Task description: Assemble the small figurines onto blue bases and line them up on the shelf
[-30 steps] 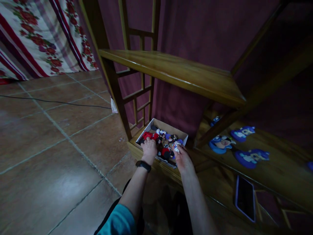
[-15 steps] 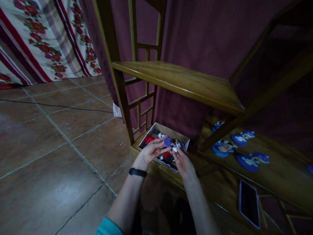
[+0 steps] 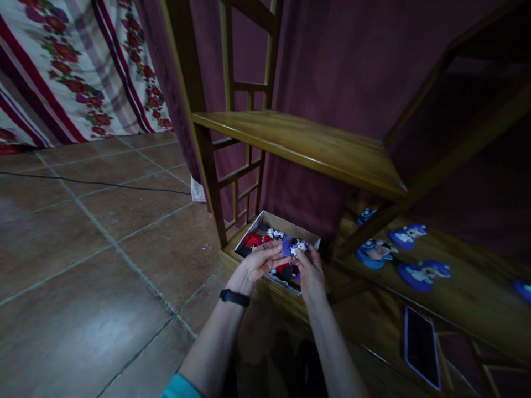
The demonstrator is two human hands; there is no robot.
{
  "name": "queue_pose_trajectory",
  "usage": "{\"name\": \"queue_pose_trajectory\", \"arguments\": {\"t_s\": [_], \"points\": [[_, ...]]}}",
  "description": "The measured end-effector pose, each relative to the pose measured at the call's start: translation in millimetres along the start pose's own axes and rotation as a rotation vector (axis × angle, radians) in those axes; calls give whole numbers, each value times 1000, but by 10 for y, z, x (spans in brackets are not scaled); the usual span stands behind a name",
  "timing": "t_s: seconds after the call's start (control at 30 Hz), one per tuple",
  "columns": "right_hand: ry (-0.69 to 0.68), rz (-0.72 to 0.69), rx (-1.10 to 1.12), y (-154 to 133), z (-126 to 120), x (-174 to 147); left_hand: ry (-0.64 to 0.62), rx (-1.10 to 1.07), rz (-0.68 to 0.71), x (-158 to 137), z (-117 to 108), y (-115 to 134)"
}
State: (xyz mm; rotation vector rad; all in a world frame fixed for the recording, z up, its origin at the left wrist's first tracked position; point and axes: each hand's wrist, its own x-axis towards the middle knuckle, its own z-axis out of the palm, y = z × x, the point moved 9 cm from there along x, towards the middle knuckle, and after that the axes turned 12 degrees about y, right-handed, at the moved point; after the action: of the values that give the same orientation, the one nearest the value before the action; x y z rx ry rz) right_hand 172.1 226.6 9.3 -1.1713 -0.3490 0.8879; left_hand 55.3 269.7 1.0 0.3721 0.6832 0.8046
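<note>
My left hand [image 3: 260, 262] pinches a round purple base [image 3: 286, 247] at its edge, fingers stretched toward the right. A small white and blue-purple figurine [image 3: 300, 248] is gripped between the thumb and fingers of my right hand [image 3: 311, 272]. Base and figurine are side by side and look to be touching; whether they are joined I cannot tell. Both hands are over an open cardboard box [image 3: 296, 225] on the low shelf. Inside it lie several figures, among them a red piece [image 3: 254, 240] and a white figurine [image 3: 274, 234]; my hands hide part of the contents.
A wooden shelf board [image 3: 298, 138] juts out above the box. To the right, several figurines on round bases, such as a purple one [image 3: 423, 275], stand on a lower wooden board. A phone [image 3: 422, 347] lies nearer. A black cable [image 3: 95, 183] crosses the tiled floor.
My right hand has raised and turned the figurine, bringing it beside the purple base. The base has tilted and sits slightly lower in my left hand. The camera view has shifted a little.
</note>
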Motion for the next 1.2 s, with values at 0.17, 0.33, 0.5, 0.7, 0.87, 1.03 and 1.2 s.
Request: {"name": "queue_pose_trajectory", "arguments": {"t_s": [0.17, 0.33, 0.5, 0.7, 0.87, 1.03, 1.2], "points": [[-11, -100, -62, -72, 14, -1, 34, 18, -4, 26, 7, -43], [-15, -182, -130, -155, 27, -31, 51, 21, -11, 29, 20, -63], [1, -244, -175, -207, 17, -33, 65, 27, -12, 26, 37, -79], [24, -283, -192, -214, -8, -17, 75, 33, -9, 39, 33, -107], [18, -293, -201, -227, 1, -8, 109, 20, -10, 41, 25, -119], [-5, -323, -211, -246, 23, 16, 136, -8, -13, 73, 1, -148], [-5, -370, -265, -260, 22, 20, 146, -51, -18, 114, -20, -202]]}}
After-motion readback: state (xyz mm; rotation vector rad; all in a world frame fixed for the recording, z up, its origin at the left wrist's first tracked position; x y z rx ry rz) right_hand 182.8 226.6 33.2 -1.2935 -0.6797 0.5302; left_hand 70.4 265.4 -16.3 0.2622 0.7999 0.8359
